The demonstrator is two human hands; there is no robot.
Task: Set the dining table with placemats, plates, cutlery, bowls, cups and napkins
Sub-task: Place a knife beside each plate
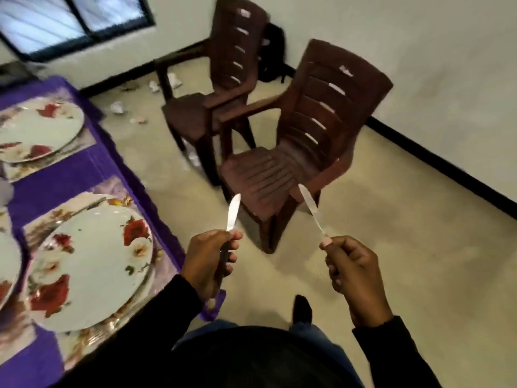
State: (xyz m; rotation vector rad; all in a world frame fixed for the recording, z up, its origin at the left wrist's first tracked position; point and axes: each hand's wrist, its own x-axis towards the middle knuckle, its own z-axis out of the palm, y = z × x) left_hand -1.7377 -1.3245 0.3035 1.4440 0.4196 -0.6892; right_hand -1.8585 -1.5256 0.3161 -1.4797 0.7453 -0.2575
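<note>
Lower centre: left hand [211, 259] clasps a table knife [233, 212] by the handle, blade up. Right hand [354, 268] pinches a second knife [311, 210], blade tilted away; both are over the floor, beside the counter [70, 182]. Lower left: floral plate [92, 260] on its placemat [117, 190]. Advice: lay each knife just beside a plate, parallel to its placemat edge. Upper left: farther plate [39, 128]. Centre: two brown chairs [305, 141].

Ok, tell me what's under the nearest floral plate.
The nearest floral plate lies on a patterned placemat, whose edges show around it, and that lies on the purple tablecloth. The plate hides the placemat's middle. The table under the cloth cannot be seen.
</note>
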